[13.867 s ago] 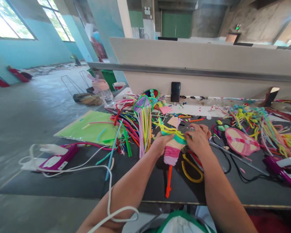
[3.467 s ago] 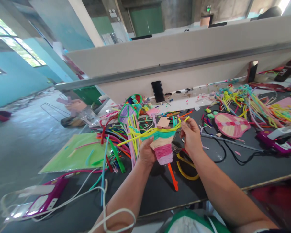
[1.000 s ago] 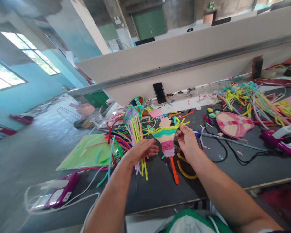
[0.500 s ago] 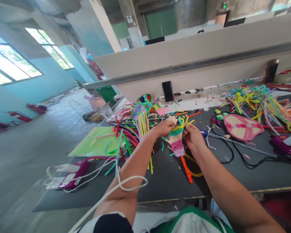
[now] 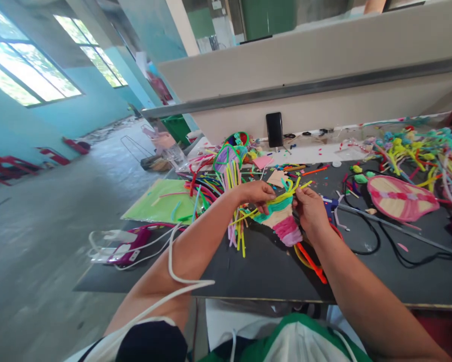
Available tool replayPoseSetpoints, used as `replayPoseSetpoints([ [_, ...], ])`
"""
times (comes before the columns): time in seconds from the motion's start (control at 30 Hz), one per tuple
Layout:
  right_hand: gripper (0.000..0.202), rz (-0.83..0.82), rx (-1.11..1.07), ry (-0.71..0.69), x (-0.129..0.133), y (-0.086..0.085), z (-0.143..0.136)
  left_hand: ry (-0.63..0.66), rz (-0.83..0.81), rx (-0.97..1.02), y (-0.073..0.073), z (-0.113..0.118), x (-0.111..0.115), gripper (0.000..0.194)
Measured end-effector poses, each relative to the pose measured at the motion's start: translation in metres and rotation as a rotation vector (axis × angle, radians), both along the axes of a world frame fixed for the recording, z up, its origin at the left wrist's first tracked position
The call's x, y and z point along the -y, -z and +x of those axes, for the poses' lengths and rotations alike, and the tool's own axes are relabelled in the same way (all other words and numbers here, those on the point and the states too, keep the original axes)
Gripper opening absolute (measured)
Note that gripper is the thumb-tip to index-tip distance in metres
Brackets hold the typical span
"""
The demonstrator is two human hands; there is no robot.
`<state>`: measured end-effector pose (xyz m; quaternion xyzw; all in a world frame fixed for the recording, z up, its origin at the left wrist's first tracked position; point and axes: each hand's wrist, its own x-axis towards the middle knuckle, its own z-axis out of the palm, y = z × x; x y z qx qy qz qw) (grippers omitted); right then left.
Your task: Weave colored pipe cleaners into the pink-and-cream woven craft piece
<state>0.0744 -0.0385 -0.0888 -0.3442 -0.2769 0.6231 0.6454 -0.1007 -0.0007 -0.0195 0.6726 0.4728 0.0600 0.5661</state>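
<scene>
Between my two hands is a striped craft piece [image 5: 282,218] of fuzzy pipe cleaners, banded in teal, cream, magenta and lilac and narrowing at its lower end. Yellow pipe cleaners [image 5: 286,197] run along its upper edge, with loose tips sticking up near my right hand. My left hand [image 5: 259,195] is closed in a pinch at the upper left edge, on a yellow pipe cleaner whose end points out to the left. At the upper right corner my right hand [image 5: 309,207] pinches the yellow stems. Orange pipe cleaners [image 5: 311,261] trail below the piece.
A bundle of pipe cleaners [image 5: 233,181] lies left of my hands, near a green sheet [image 5: 150,201]. A phone [image 5: 274,129] leans on the back panel. To the right are a pink striped oval piece [image 5: 401,197], a glue gun [image 5: 329,203] and black cables. A purple power strip [image 5: 131,246] sits at left.
My head view has shifted, so the table appears further right and slightly higher. A yellow pipe cleaner end now shows left of my left hand. Both hands keep their grip on the piece.
</scene>
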Motion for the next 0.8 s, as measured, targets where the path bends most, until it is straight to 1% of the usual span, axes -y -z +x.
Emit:
replayPoseSetpoints([
  [0.07, 0.027, 0.018, 0.033, 0.012, 0.001, 0.0, -0.001, -0.002, -0.015, 0.022, 0.0, 0.0, 0.002, 0.032],
  [0.13, 0.024, 0.052, 0.084, 0.053, 0.002, 0.0, -0.002, -0.009, -0.013, 0.021, 0.0, 0.002, 0.003, 0.033],
  [0.2, 0.023, 0.077, 0.142, 0.103, 0.003, 0.0, -0.003, -0.025, 0.003, -0.001, 0.001, 0.004, 0.004, 0.033],
  [0.3, 0.021, 0.082, 0.192, 0.141, 0.004, 0.0, -0.004, -0.049, 0.04, -0.03, 0.002, 0.007, 0.006, 0.032],
  [0.43, 0.022, 0.076, 0.193, 0.161, 0.004, -0.001, -0.004, -0.067, 0.077, -0.04, 0.005, 0.01, 0.009, 0.03],
  [0.6, 0.022, 0.045, 0.155, 0.17, 0.004, -0.004, -0.002, -0.034, 0.096, -0.073, 0.005, 0.01, 0.01, 0.03],
  [0.67, 0.022, 0.027, 0.17, 0.163, 0.004, -0.005, -0.002, -0.021, 0.073, -0.078, 0.006, 0.008, 0.009, 0.028],
  [0.8, 0.02, 0.011, 0.211, 0.124, 0.002, -0.003, -0.001, -0.003, -0.038, -0.055, 0.006, 0.002, 0.007, 0.02],
])
